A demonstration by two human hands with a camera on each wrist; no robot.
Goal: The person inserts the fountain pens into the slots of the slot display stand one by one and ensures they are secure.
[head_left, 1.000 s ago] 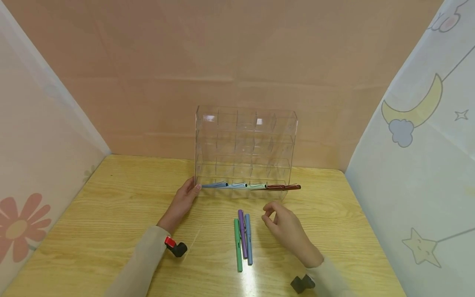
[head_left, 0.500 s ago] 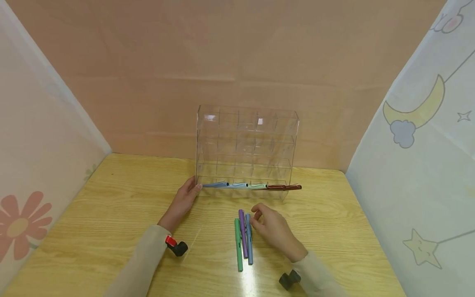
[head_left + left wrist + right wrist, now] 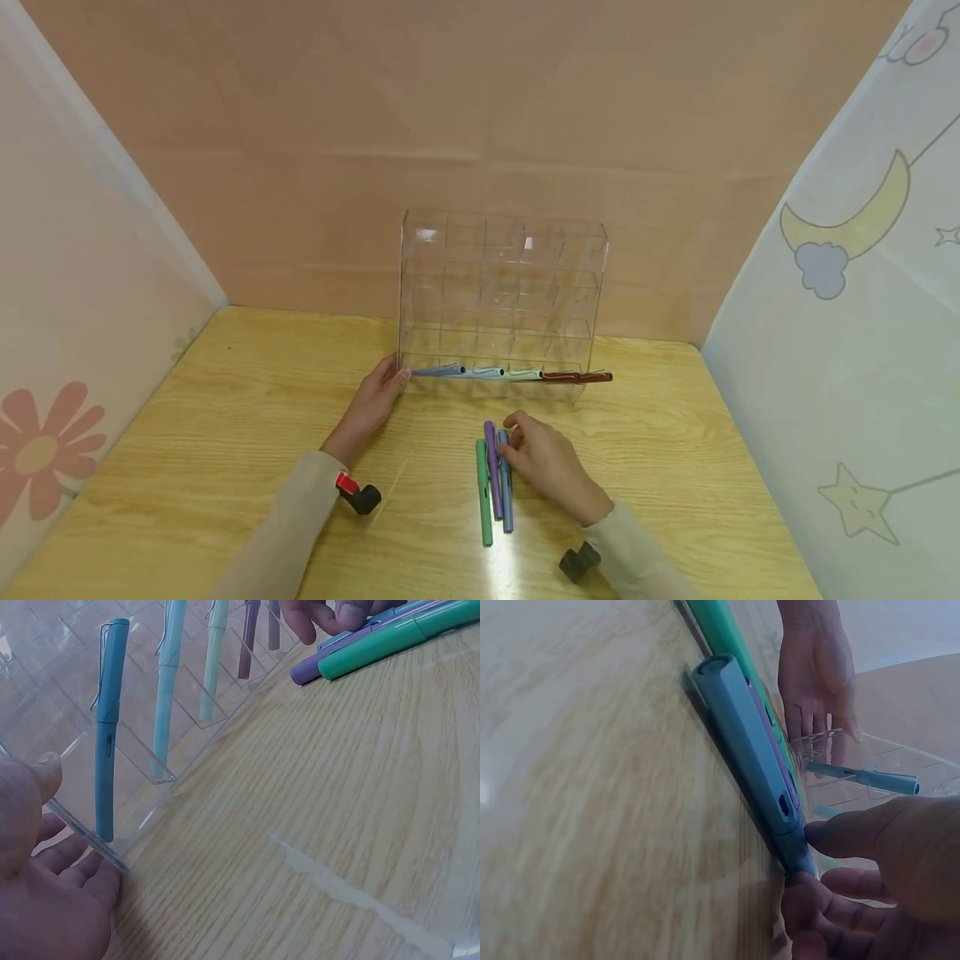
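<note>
Head view: right hand [image 3: 551, 462] at the loose blue pen [image 3: 507, 500], left hand [image 3: 372, 397] on the clear rack [image 3: 480, 279].
Thumb and curled fingers of the right hand pinch the loose blue pen, which lies on the surface [image 3: 225, 433] in front of the rack; the fingers hide its end, so how firmly is hard to tell. Beside it lies the purple pen [image 3: 492, 471], then the green pen [image 3: 484, 500]. The left hand grips the rack's lower left edge, near the racked blue pen [image 3: 442, 370]; light blue, pale green and dark red pens [image 3: 561, 377] continue that lowest row.
</note>
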